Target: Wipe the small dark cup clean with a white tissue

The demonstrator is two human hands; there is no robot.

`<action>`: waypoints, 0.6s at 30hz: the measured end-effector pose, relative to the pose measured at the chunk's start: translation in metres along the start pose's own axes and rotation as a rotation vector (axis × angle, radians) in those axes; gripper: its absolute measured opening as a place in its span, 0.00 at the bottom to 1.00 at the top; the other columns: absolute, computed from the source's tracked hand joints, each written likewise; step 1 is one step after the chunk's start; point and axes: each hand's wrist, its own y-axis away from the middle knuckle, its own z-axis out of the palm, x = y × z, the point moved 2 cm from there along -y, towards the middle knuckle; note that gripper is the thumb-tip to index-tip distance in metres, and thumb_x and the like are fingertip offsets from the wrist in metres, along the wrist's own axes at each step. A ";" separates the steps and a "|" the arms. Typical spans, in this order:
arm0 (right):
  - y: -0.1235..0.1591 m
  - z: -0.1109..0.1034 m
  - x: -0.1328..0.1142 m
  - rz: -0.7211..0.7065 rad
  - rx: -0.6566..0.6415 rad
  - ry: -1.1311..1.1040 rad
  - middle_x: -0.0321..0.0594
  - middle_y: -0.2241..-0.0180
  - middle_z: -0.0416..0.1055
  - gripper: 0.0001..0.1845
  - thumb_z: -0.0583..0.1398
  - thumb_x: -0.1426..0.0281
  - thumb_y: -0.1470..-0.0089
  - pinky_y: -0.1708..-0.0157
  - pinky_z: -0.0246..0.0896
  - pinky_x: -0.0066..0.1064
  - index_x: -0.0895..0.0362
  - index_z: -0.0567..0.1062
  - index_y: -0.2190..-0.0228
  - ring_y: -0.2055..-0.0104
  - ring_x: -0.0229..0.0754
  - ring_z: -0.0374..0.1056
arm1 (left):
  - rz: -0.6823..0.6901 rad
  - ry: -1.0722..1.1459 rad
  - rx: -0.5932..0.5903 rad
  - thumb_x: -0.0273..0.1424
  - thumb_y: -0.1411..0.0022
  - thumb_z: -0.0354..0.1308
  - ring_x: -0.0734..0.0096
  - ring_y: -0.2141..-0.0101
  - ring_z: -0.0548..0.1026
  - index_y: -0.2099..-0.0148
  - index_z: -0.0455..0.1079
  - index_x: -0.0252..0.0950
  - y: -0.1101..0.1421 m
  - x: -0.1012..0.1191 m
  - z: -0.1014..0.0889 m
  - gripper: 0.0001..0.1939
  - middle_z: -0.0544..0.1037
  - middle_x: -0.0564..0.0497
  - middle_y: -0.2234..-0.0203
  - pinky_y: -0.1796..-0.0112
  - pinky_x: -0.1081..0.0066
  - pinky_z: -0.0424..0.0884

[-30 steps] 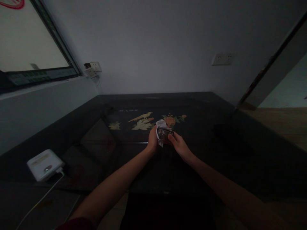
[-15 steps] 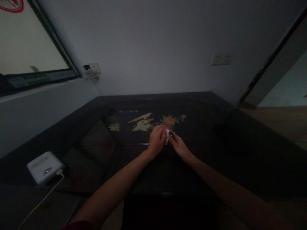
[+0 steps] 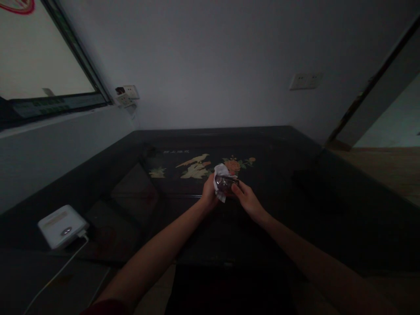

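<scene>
Over the dark table, my left hand (image 3: 208, 191) is closed around a crumpled white tissue (image 3: 220, 169), which lies against its palm and fingers. A small, dark, glossy object (image 3: 225, 183) rests against the tissue. It has a shiny, rounded left part and a straight edge toward the right; its exact kind is too dim to tell. My right hand (image 3: 246, 199) grips the right end of this object, with the thumb on the near side. The fingers behind the object and tissue are partly hidden.
The black glossy table (image 3: 183, 236) carries a bird-and-flower picture (image 3: 197, 167) beyond my hands. A white box-shaped device (image 3: 62, 225) with a white cable (image 3: 62, 271) sits at the left. Behind stands a wall with sockets (image 3: 306, 81); a window (image 3: 49, 57) is at upper left.
My left hand has turned and no longer covers the object from above. More of the white tissue and the dark glossy object now shows between my hands.
</scene>
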 end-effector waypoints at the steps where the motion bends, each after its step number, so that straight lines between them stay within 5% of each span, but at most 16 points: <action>1: 0.000 0.000 0.000 0.002 -0.005 -0.002 0.41 0.56 0.73 0.26 0.59 0.51 0.52 0.56 0.66 0.39 0.55 0.72 0.57 0.57 0.46 0.70 | 0.013 -0.012 0.005 0.45 0.46 0.52 0.62 0.65 0.76 0.67 0.71 0.32 0.001 0.000 0.000 0.20 0.77 0.46 0.73 0.62 0.66 0.70; 7: -0.003 -0.005 0.007 0.011 0.029 0.071 0.42 0.57 0.73 0.26 0.60 0.52 0.53 0.51 0.62 0.40 0.55 0.71 0.56 0.54 0.47 0.68 | 0.351 -0.441 0.098 0.40 0.39 0.47 0.65 0.66 0.74 0.65 0.72 0.34 0.010 0.010 -0.005 0.17 0.77 0.48 0.72 0.61 0.67 0.68; 11: -0.004 -0.008 0.010 -0.006 0.053 0.145 0.41 0.61 0.74 0.26 0.61 0.52 0.54 0.53 0.61 0.40 0.56 0.72 0.59 0.56 0.48 0.69 | 0.575 -0.731 -0.014 0.39 0.38 0.47 0.64 0.60 0.72 0.62 0.74 0.37 0.020 0.016 0.000 0.16 0.76 0.47 0.64 0.54 0.65 0.64; 15: -0.005 -0.009 0.010 0.000 0.066 0.203 0.40 0.65 0.75 0.24 0.60 0.52 0.54 0.58 0.63 0.38 0.58 0.73 0.62 0.61 0.46 0.69 | 0.660 -0.871 -0.182 0.38 0.39 0.50 0.62 0.57 0.71 0.64 0.75 0.39 0.024 0.020 0.005 0.13 0.77 0.47 0.64 0.46 0.63 0.57; 18: -0.004 -0.007 0.007 0.007 0.066 0.185 0.41 0.65 0.75 0.24 0.60 0.52 0.54 0.59 0.63 0.37 0.58 0.73 0.62 0.61 0.47 0.69 | 0.657 -0.853 -0.119 0.38 0.38 0.48 0.63 0.60 0.72 0.63 0.74 0.38 0.019 0.021 0.002 0.15 0.77 0.47 0.65 0.51 0.64 0.62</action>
